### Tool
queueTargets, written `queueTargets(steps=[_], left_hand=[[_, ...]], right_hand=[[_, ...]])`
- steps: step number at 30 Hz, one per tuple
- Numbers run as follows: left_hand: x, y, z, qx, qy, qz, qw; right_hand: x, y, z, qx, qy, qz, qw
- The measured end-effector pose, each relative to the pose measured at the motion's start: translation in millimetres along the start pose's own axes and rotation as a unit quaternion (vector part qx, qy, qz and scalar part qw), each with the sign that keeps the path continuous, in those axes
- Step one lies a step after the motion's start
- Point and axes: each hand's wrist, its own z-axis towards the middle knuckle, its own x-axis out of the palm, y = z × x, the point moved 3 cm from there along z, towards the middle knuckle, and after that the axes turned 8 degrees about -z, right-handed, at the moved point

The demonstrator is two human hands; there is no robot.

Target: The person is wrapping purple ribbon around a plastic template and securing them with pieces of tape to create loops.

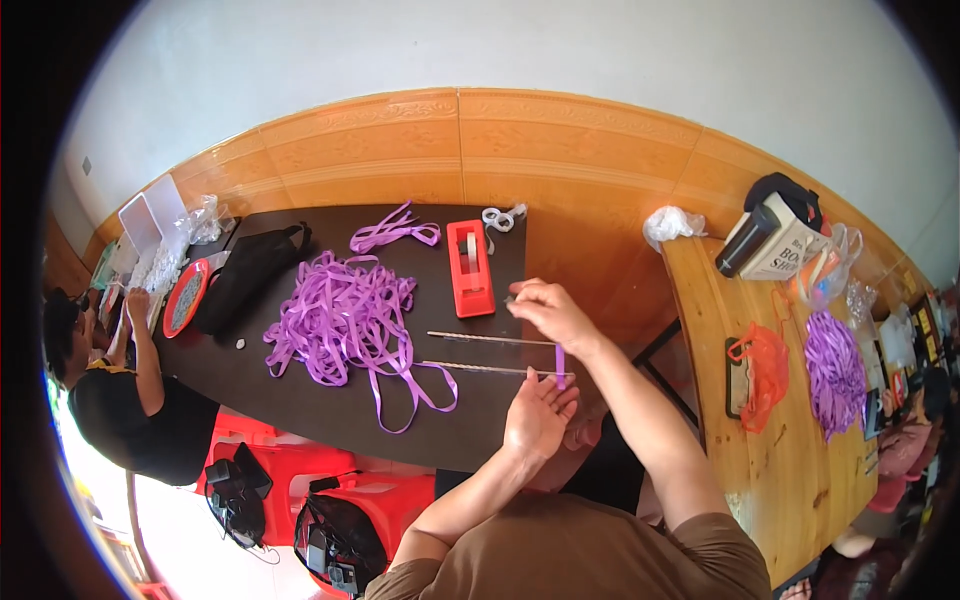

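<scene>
Currently: one short flat purple ribbon strip (pixel 561 366), running across two thin parallel metal rods (pixel 480 338) near their right ends, past the table edge; its long axis crosses theirs. Left hand (pixel 541 415): nearer, just below the strip, palm up, half curled; any hold unclear. Right hand (pixel 553 314): above, fingertips pinched together, contents indiscernible, beside one red plastic tape dispenser (pixel 482 293). Surface: dark brown tabletop (pixel 330 412), tangled purple ribbon heap (pixel 338 310). Room: pale wall (pixel 560 45), orange tile band (pixel 365 140).
</scene>
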Motion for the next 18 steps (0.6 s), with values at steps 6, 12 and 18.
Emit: queueTargets(steps=[6, 12, 18], left_hand=[[7.8, 6.5, 2.2, 0.022, -0.033, 0.016, 0.999], [4.7, 16.8, 10.5, 0.09, -0.09, 0.001, 0.992], [0.0, 19.0, 19.3, 0.13, -0.12, -0.007, 0.984]], right_hand=[[-57.7, 0.3, -46.7, 0.067, 0.218, 0.008, 0.974], [-53.2, -11.3, -65.3, 0.051, 0.249, -0.103, 0.962], [-46.0, -24.5, -64.3, 0.04, 0.235, -0.149, 0.96]])
